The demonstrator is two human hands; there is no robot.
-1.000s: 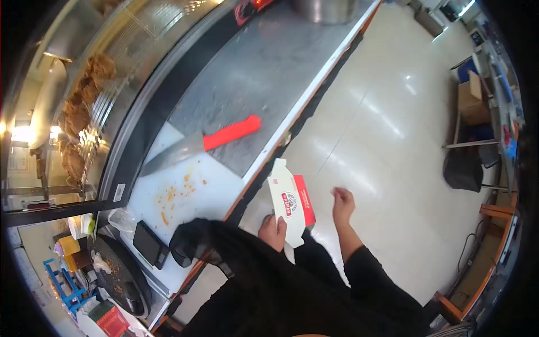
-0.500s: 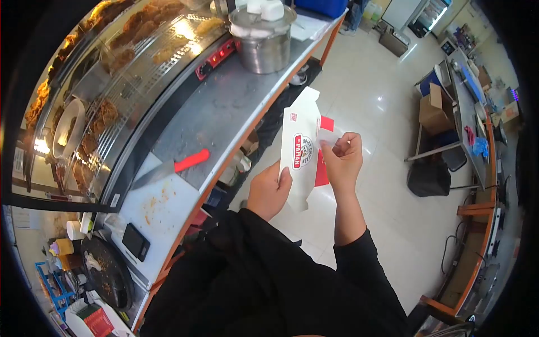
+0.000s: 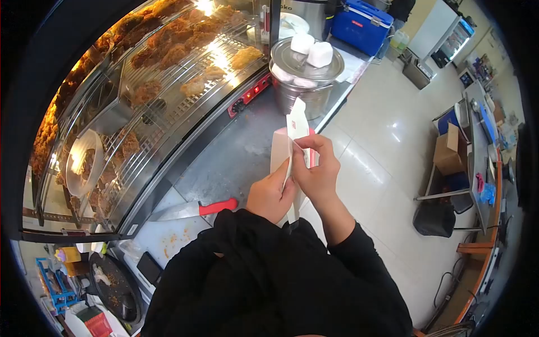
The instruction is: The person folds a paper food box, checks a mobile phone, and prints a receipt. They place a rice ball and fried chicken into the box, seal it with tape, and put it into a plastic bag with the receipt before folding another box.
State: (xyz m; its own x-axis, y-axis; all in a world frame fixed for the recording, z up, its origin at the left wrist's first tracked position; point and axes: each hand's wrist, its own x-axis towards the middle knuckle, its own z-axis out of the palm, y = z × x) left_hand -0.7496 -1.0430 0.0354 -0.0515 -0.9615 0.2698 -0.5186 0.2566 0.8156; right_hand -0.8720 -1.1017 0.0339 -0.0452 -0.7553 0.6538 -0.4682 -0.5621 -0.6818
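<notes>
A white and red cardboard food box (image 3: 281, 147), partly folded and seen nearly edge-on, is between my two hands above the counter's edge. My left hand (image 3: 272, 196) grips its lower left side, thumb against the board. On the right side, my right hand (image 3: 318, 168) pinches the box's edge with thumb and fingers. Left of the hands, a red-handled knife (image 3: 218, 206) lies on a white cutting board (image 3: 177, 230) marked with brown crumbs. Beyond the box stands a steel pot (image 3: 306, 95) with white blocks on its lid.
A heated glass case (image 3: 185, 121) with fried pieces on racks fills the left. A blue cooler (image 3: 362, 25) stands behind the pot. At the right are a table with a cardboard box (image 3: 450, 150) and a black bin (image 3: 435, 219). A person is partly visible at the top.
The view has shifted, bringing the pot and glass case nearer. The food box has turned from showing its printed face to nearly edge-on, and my hands have come closer together.
</notes>
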